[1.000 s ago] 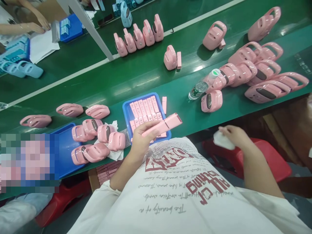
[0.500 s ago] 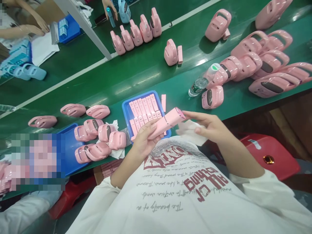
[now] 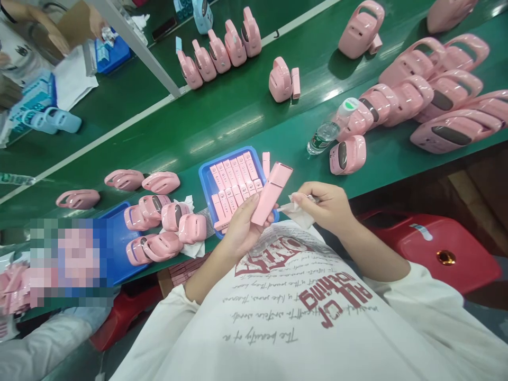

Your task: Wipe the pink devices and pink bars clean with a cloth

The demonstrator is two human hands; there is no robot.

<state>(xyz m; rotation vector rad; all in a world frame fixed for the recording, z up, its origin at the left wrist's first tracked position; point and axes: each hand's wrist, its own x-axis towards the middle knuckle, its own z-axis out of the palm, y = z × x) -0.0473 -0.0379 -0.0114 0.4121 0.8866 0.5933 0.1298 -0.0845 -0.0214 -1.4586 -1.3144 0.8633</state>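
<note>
In my left hand (image 3: 246, 225) I hold a long pink rectangular stick (image 3: 272, 193), tilted up to the right, a thin seam line near its upper end. My right hand (image 3: 327, 203) pinches a crumpled white cloth or tissue (image 3: 299, 212), just right of the stick and apart from it. Behind the left hand lies a blue tray (image 3: 205, 182) with rows of similar pink sticks marked with small print. One more pink stick (image 3: 265, 163) rests against the tray's right side.
A plastic water bottle (image 3: 323, 137) stands right of the tray, beside many pink handled casings (image 3: 408, 100). More pink casings (image 3: 192, 228) crowd a second blue tray (image 3: 119, 241) on the left. Across the green belt (image 3: 234, 116), other people's hands (image 3: 59, 41) work. A red stool (image 3: 448, 254) is at right.
My left hand has turned the pink stick more upright and shows another face. My right hand has moved slightly left and down, its fingers closing on the cloth. The view has shifted a little.
</note>
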